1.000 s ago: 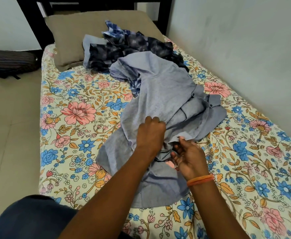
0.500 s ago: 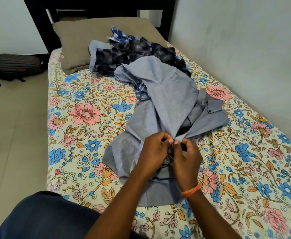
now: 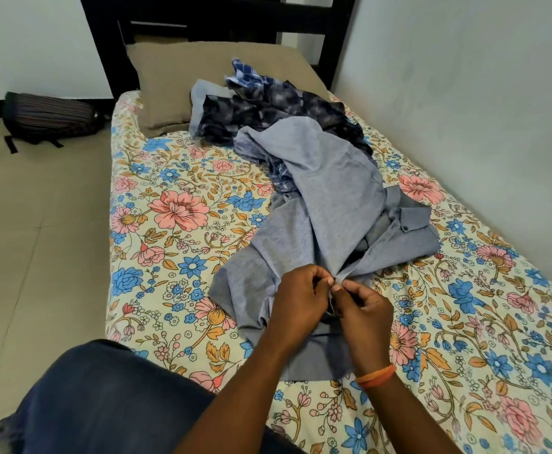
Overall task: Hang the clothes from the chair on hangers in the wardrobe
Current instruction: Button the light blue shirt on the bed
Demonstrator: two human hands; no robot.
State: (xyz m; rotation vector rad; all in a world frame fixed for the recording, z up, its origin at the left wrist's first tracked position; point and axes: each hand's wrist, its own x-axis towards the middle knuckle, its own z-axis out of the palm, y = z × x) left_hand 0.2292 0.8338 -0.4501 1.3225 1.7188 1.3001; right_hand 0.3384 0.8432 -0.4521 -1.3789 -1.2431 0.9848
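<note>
Grey-blue shirt [image 3: 330,204] pinched by left hand [image 3: 296,304] and right hand [image 3: 364,317], fingertips together.
Its placket is hidden behind them; it runs lengthwise from lower centre toward upper right.

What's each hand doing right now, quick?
Left hand: closed, pinching the grey shirt at its front edge.
Right hand: closed, pinching the same shirt edge, right beside the left.
</note>
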